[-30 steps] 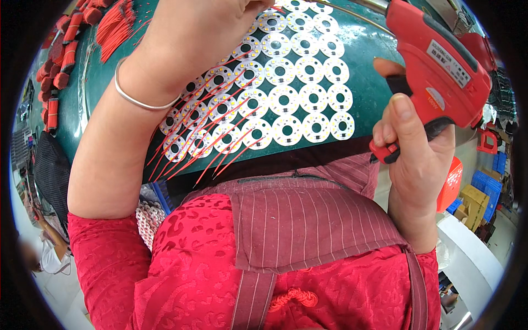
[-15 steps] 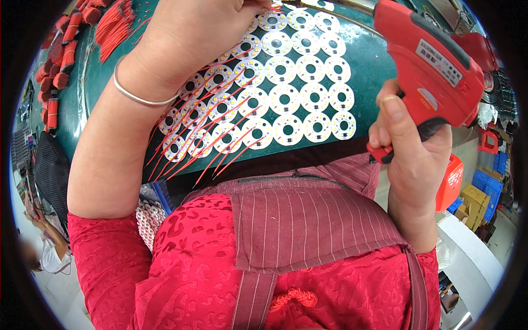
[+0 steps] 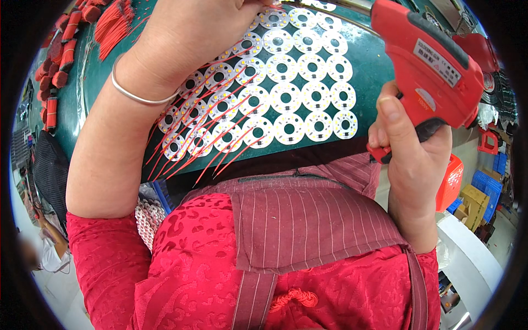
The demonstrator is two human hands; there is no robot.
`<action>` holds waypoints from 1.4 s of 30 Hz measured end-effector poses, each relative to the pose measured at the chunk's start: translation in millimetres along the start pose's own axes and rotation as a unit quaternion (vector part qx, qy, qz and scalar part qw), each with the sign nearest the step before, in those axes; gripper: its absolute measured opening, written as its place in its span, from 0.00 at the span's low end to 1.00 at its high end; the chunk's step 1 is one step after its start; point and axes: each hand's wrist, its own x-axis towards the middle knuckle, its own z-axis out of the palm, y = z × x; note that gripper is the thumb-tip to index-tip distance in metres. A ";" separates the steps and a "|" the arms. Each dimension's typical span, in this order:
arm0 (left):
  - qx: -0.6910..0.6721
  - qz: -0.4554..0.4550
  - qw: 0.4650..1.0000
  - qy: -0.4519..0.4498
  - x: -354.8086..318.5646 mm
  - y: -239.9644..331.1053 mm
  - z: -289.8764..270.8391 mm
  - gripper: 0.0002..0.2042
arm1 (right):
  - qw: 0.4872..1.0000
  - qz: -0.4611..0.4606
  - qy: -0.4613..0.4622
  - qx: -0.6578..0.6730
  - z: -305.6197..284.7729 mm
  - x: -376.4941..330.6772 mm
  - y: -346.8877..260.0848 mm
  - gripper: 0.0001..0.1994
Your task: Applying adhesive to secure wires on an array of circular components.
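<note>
My left hand (image 3: 203,27) reaches to the top edge, with a silver bangle at the wrist. Its fingertips are pinched together on a thin red wire, though the picture's edge partly cuts them off. In my right hand (image 3: 410,126) is a red and black soldering gun (image 3: 434,60), gripped by its handle. Its long metal barrel points left toward my left fingertips; the tip is hard to make out. Below lie rows of white ring-shaped LED boards (image 3: 292,69). Red wires (image 3: 188,163) slant across the left columns and hang past the near edge.
A green work surface (image 3: 374,66) lies under the boards. Loose red wires (image 3: 113,30) and tied red bundles (image 3: 69,55) sit at far left. At right are a red container (image 3: 450,181), blue bins (image 3: 487,190) and a yellow box (image 3: 474,206). Another person (image 3: 52,250) is at lower left.
The soldering gun has shifted slightly left. The boards on the right side have moved a little to the right. Both hands keep their hold.
</note>
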 end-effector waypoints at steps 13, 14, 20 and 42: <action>-0.001 0.020 1.000 0.023 -2.1 -9.3 7.9 0.02 | 0.999 -0.019 0.027 0.011 2.1 -3.3 -7.7 0.17; -0.001 0.019 1.000 0.023 -2.5 -9.2 7.4 0.02 | 0.999 -0.016 0.027 0.017 2.7 -3.8 -7.9 0.18; 0.106 0.079 0.991 0.012 1.3 12.3 -9.7 0.03 | 1.000 -0.021 0.015 0.009 -1.3 -13.1 -7.9 0.18; -0.054 0.023 0.996 -0.061 -1.3 2.5 -9.9 0.02 | 1.000 0.004 0.005 0.019 1.0 -21.4 -3.9 0.15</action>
